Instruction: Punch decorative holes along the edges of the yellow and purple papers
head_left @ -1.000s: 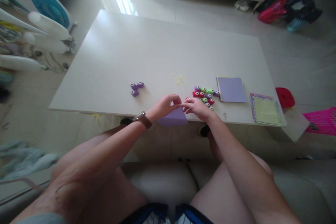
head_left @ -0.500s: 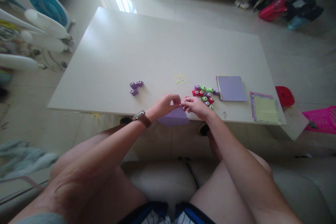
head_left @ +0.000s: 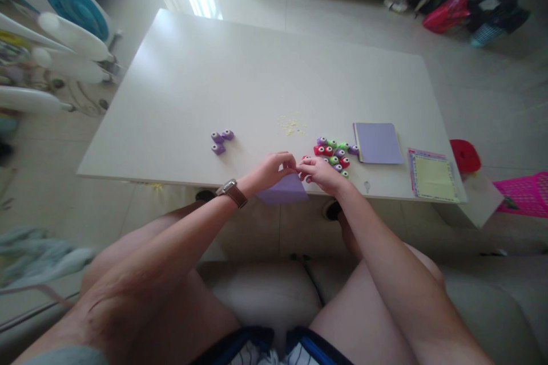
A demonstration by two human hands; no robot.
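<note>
A sheet of purple paper (head_left: 283, 190) hangs over the table's near edge under my hands. Closed in a pinch, my left hand (head_left: 276, 169) has its fingertips at the sheet's upper edge. My right hand (head_left: 317, 172) pinches at the same upper right corner, its fingertips meeting those of the left. Whatever lies between the touching fingertips is too small to make out. Just beyond my right hand sits a cluster of small red, green and purple craft punches (head_left: 334, 161), partly covered by that hand. Three purple craft punches (head_left: 218, 149) stand off to the left.
Tiny yellow paper bits (head_left: 292, 127) lie scattered on the white table (head_left: 257, 74). To the right are a stack of purple paper (head_left: 379, 142), a pale yellow bordered sheet (head_left: 434, 178) on other papers, and a small clear object (head_left: 367, 186) near the edge.
Almost nothing differs. Both hands keep their pinch at the paper's corner, with only a slight shift of the fingertips and the view.
</note>
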